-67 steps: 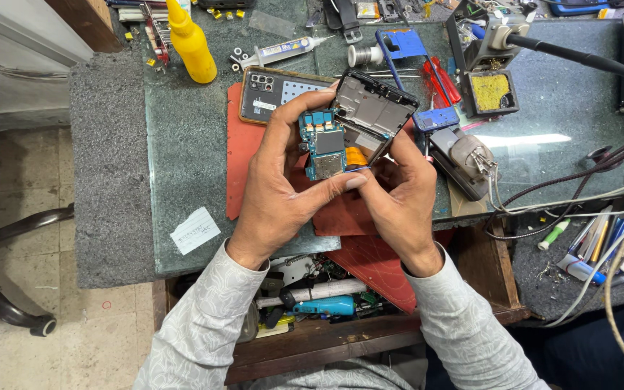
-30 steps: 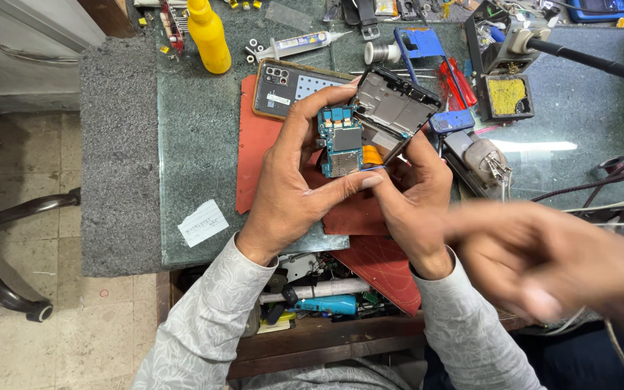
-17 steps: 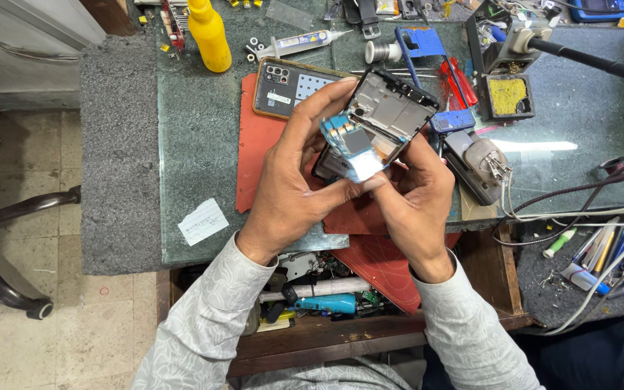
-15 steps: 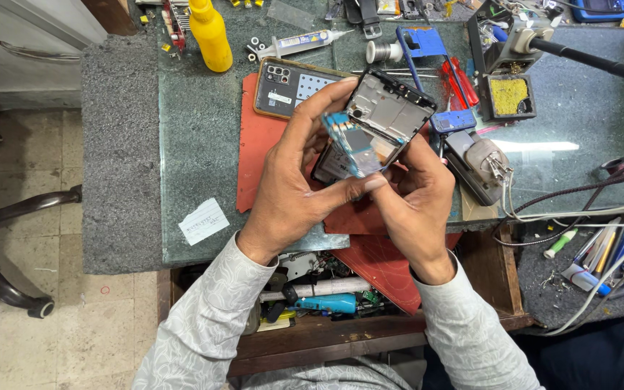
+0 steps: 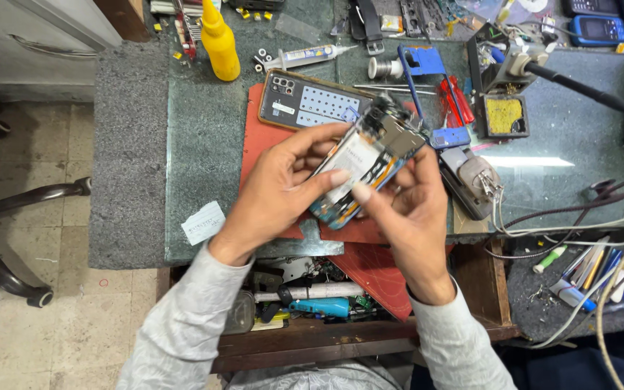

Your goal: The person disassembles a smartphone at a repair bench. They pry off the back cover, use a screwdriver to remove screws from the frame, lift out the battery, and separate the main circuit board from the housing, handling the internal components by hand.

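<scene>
An opened phone [image 5: 364,165] with its back cover off is held tilted above a red mat [image 5: 265,144]; its battery and blue-edged frame show. My left hand [image 5: 276,191] grips the phone from the left, fingers across its inner face. My right hand [image 5: 406,206] holds its lower right side, thumb pressed on the battery. The phone's removed back cover [image 5: 310,105] lies on the mat just beyond my hands.
A yellow squeeze bottle [image 5: 219,45], a syringe-like tube [image 5: 305,54], red-handled tools [image 5: 453,101], a blue holder [image 5: 420,61] and a yellow sponge tray [image 5: 503,115] stand on the glass-topped bench. Cables run at right. An open drawer [image 5: 312,303] of tools sits below. A paper scrap [image 5: 203,222] lies left.
Another person's blurred hand that crossed the lower right has gone. I have turned the phone in my hands, so its long side now runs diagonally with the battery facing up.
</scene>
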